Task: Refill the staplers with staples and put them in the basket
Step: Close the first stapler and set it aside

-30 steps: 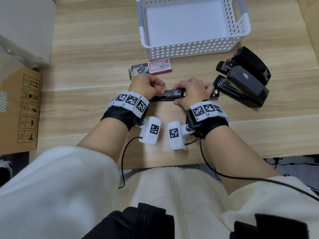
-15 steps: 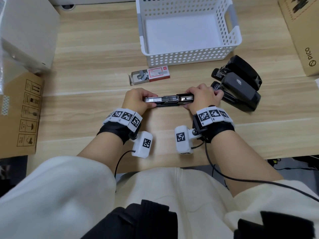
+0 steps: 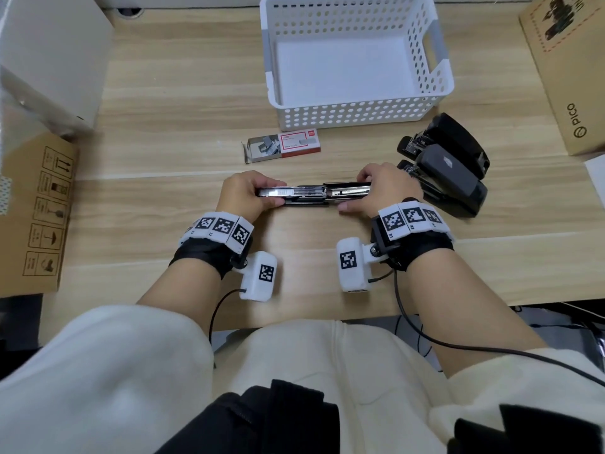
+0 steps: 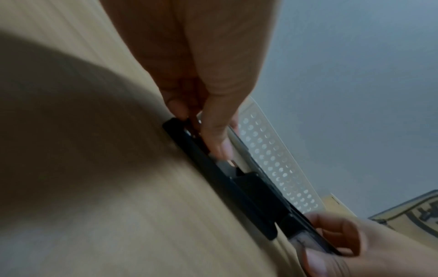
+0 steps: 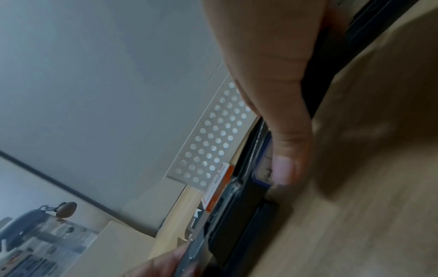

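Since 1 s ago the hands have spread apart along the stapler (image 3: 314, 195), which is now opened out flat w/ more of its metal track showing; it has also shifted a bit nearer the person, away from the basket (image 3: 357, 117). It lies on the table (image 3: 163, 152) in front of the basket, just past the staple box (image 3: 283, 146), which sits between the two. Left hand (image 3: 244, 196) pinches the metal end, thumb on the near edge, fingers curled over the far side. Right hand (image 3: 384, 191) grips the other end the same way, thumb pressed along the near side. Two more black staplers (image 3: 448, 165) lie right of the basket's front corner, touching each other; basket holds nothing yet.

Handling, as a guess: stiff metal and plastic, fairly dense, hinged, so it may flop or snap shut. Smooth chrome looks slippery; best held by the black body near the hinge, fingers clear of the track.
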`<control>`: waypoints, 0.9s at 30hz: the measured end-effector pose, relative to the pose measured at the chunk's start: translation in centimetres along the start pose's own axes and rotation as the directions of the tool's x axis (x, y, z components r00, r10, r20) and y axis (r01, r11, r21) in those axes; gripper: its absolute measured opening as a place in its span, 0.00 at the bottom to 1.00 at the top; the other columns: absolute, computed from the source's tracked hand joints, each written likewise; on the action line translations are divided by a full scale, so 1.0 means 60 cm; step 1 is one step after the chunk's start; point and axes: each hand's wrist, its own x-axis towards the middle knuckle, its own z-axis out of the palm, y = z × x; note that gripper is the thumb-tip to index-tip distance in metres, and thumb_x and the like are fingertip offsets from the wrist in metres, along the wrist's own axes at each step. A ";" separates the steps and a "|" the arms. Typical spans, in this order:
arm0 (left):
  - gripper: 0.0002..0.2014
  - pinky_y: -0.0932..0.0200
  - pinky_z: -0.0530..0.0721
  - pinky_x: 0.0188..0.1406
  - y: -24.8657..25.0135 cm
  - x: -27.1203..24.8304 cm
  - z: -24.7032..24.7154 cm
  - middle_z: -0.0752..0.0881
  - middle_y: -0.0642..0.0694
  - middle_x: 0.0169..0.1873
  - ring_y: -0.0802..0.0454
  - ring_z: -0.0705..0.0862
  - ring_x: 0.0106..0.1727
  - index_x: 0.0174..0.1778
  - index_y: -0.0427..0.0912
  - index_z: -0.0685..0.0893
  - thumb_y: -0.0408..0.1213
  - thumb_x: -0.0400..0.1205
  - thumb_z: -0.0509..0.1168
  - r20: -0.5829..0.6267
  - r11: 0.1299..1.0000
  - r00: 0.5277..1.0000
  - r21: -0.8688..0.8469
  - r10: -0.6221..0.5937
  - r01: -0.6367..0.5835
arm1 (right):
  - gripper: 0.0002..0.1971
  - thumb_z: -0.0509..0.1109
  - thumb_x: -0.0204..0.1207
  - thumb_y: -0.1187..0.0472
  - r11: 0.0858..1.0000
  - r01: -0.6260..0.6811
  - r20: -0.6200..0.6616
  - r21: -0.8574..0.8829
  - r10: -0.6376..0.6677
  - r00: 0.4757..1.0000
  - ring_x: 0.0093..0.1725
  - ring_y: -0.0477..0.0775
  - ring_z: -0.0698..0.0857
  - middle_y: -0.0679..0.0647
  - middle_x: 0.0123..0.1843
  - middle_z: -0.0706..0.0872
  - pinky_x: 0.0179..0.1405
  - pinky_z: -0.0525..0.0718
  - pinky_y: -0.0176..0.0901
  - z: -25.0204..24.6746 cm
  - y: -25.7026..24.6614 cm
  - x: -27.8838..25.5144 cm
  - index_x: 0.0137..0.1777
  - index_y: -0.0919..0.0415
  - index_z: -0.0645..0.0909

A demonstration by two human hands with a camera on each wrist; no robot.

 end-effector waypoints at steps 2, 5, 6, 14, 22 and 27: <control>0.17 0.82 0.74 0.40 -0.003 0.000 -0.007 0.82 0.58 0.37 0.69 0.80 0.37 0.54 0.38 0.87 0.29 0.69 0.75 0.047 1.000 0.999 -0.023 0.021 -0.020 | 0.35 0.80 0.57 0.40 0.997 0.008 -0.004 0.080 -0.008 1.000 0.61 0.60 0.79 0.55 0.64 0.76 0.56 0.78 0.50 -0.004 -0.003 0.000 0.63 0.49 0.74; 0.15 0.80 0.74 0.41 -0.001 0.001 -0.012 0.81 0.57 0.37 0.65 0.79 0.39 0.54 0.38 0.87 0.32 0.71 0.75 0.039 0.999 0.999 -0.031 0.035 -0.034 | 0.35 0.83 0.56 0.45 0.994 0.014 -0.030 0.104 -0.010 0.999 0.60 0.59 0.80 0.54 0.64 0.74 0.51 0.79 0.50 -0.011 -0.011 -0.002 0.63 0.48 0.73; 0.15 0.80 0.74 0.40 0.000 0.001 -0.011 0.81 0.57 0.37 0.64 0.79 0.39 0.53 0.38 0.88 0.32 0.71 0.75 0.021 0.999 0.999 -0.036 0.030 -0.029 | 0.35 0.83 0.57 0.47 0.995 0.020 -0.036 0.095 -0.017 0.999 0.60 0.59 0.80 0.54 0.64 0.74 0.51 0.78 0.50 -0.014 -0.013 -0.002 0.63 0.48 0.73; 0.14 0.77 0.73 0.41 -0.001 0.001 -0.002 0.81 0.57 0.36 0.60 0.79 0.39 0.51 0.40 0.89 0.34 0.70 0.76 -0.024 1.000 1.000 -0.025 -0.013 0.013 | 0.20 0.76 0.61 0.68 0.979 0.166 -0.061 0.114 -0.160 0.985 0.54 0.55 0.83 0.50 0.54 0.86 0.53 0.82 0.44 -0.055 -0.054 0.002 0.49 0.46 0.83; 0.14 0.71 0.74 0.43 -0.006 -0.001 0.000 0.82 0.58 0.36 0.57 0.79 0.41 0.51 0.41 0.89 0.34 0.69 0.76 -0.037 0.998 0.999 -0.044 -0.037 0.035 | 0.28 0.76 0.63 0.67 0.921 0.366 -0.121 0.135 -0.352 0.928 0.50 0.52 0.81 0.46 0.49 0.85 0.46 0.75 0.39 -0.050 -0.098 -0.017 0.61 0.45 0.78; 0.14 0.75 0.74 0.38 -0.009 -0.003 -0.001 0.84 0.52 0.37 0.55 0.81 0.40 0.49 0.40 0.88 0.35 0.68 0.77 -0.049 0.998 0.997 -0.037 -0.054 0.052 | 0.23 0.78 0.62 0.65 0.868 0.400 -0.078 0.294 -0.396 0.915 0.45 0.49 0.78 0.46 0.52 0.85 0.52 0.80 0.45 -0.008 -0.121 -0.008 0.57 0.47 0.81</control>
